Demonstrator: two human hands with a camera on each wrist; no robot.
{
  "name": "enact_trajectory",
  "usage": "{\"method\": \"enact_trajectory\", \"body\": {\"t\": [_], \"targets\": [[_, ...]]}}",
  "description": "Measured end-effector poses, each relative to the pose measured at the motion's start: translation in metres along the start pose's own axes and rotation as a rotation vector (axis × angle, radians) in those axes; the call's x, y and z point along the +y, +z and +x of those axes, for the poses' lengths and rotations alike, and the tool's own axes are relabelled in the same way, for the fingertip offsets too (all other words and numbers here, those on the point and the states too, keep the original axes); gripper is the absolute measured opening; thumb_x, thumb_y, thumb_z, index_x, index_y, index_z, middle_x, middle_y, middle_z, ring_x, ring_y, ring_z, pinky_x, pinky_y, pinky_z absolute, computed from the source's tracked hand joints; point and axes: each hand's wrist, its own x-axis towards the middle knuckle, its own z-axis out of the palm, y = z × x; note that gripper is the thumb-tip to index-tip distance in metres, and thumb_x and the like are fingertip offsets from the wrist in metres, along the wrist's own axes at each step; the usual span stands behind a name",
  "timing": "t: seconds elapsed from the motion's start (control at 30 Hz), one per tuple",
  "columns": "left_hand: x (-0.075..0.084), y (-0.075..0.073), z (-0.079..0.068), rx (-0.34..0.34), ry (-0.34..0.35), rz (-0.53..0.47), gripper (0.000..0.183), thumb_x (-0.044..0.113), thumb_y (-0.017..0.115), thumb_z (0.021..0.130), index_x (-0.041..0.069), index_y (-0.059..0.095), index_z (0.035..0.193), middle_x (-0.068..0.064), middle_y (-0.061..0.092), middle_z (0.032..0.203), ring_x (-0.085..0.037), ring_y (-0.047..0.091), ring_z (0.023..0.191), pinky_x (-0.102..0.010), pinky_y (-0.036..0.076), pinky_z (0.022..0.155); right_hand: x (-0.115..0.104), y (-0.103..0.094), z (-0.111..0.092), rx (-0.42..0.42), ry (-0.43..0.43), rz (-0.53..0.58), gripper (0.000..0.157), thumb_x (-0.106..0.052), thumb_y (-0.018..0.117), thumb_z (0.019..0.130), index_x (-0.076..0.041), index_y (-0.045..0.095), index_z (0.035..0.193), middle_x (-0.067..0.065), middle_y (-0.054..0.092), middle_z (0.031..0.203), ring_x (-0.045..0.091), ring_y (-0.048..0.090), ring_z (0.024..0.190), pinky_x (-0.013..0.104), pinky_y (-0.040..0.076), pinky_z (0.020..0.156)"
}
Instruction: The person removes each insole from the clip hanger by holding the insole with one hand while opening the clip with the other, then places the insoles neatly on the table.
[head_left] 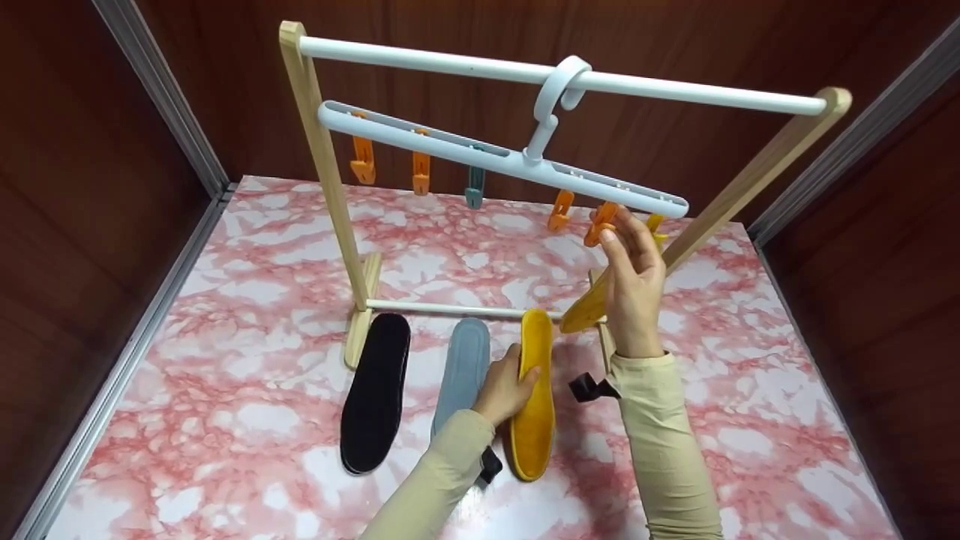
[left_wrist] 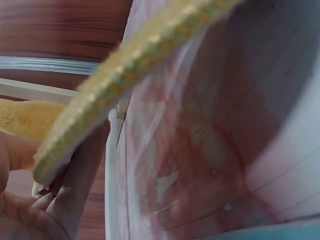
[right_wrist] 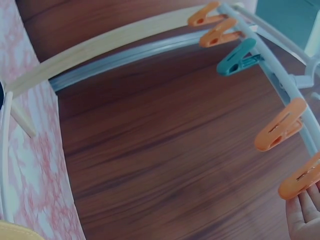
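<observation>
My left hand [head_left: 508, 386] grips a yellow insole [head_left: 536, 405] around its middle, thumb on top. In the left wrist view the fleecy insole [left_wrist: 120, 75] crosses the frame edge-on, with the left fingers [left_wrist: 45, 212] under it. Up at the low right end of the white clip hanger [head_left: 442, 146], my right hand [head_left: 637, 277] pinches an orange clothespin [head_left: 601, 223]. The right wrist view shows this clothespin [right_wrist: 301, 180] at the fingertips. A second yellow insole [head_left: 583, 309] hangs from the yellow clothespin [head_left: 656, 225] at the hanger's end, partly hidden behind the right hand.
The tilted hanger hooks over the white bar [head_left: 712, 88] of a wooden-sided rack [head_left: 326, 165]. Other orange clothespins [head_left: 421, 161] and a teal one [head_left: 475, 180] dangle from it. A black insole [head_left: 377, 394] and a grey-blue insole [head_left: 463, 360] lie on the marbled surface [head_left: 262, 420].
</observation>
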Motion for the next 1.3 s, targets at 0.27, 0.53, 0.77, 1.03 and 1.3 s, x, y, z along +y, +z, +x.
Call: {"method": "enact_trajectory", "body": {"t": [0.27, 0.53, 0.77, 1.03, 1.3], "targets": [[-0.004, 0.005, 0.002, -0.057, -0.114, -0.034, 0.043, 0.01, 0.06, 0.089, -0.007, 0.047, 0.127, -0.025, 0.067, 0.099, -0.034, 0.066, 0.082, -0.042, 0.054, 0.073, -0.001, -0.003, 0.0, 0.003, 0.015, -0.032, 0.032, 0.007, 0.053, 0.09, 0.006, 0.057, 0.122, 0.005, 0.062, 0.114, 0.019, 0.056, 0.108, 0.028, 0.042, 0.1], [-0.009, 0.011, 0.002, -0.081, -0.198, 0.028, 0.03, 0.008, 0.062, 0.087, -0.004, 0.049, 0.111, -0.023, 0.066, 0.091, -0.035, 0.064, 0.081, -0.043, 0.052, 0.074, -0.003, -0.006, -0.002, -0.016, -0.006, -0.035, 0.034, 0.008, 0.052, 0.09, 0.004, 0.058, 0.123, 0.006, 0.064, 0.114, 0.02, 0.057, 0.11, 0.027, 0.043, 0.099], [-0.009, 0.016, 0.004, -0.051, -0.19, 0.081, 0.035, 0.002, 0.063, 0.084, -0.003, 0.045, 0.113, -0.023, 0.066, 0.089, -0.035, 0.065, 0.079, -0.042, 0.053, 0.071, -0.006, -0.006, -0.004, -0.04, -0.033, -0.109, 0.039, 0.005, 0.056, 0.089, 0.007, 0.054, 0.128, 0.005, 0.061, 0.119, 0.02, 0.056, 0.111, 0.028, 0.041, 0.101], [-0.004, 0.021, 0.004, -0.077, -0.209, 0.226, 0.048, 0.004, 0.061, 0.089, -0.008, 0.037, 0.129, -0.025, 0.059, 0.107, -0.039, 0.063, 0.088, -0.047, 0.052, 0.075, -0.007, -0.009, -0.005, -0.045, -0.022, -0.141, 0.039, 0.005, 0.055, 0.09, 0.007, 0.052, 0.13, 0.007, 0.06, 0.121, 0.021, 0.055, 0.114, 0.028, 0.042, 0.102], [0.0, 0.025, 0.003, -0.038, -0.125, 0.585, 0.039, 0.003, 0.061, 0.088, -0.004, 0.047, 0.123, -0.018, 0.053, 0.101, -0.031, 0.061, 0.07, -0.04, 0.052, 0.06, -0.008, -0.01, -0.008, -0.087, -0.033, -0.23, 0.042, 0.002, 0.055, 0.091, 0.006, 0.05, 0.133, 0.015, 0.058, 0.128, 0.02, 0.057, 0.116, 0.028, 0.043, 0.102]]}}
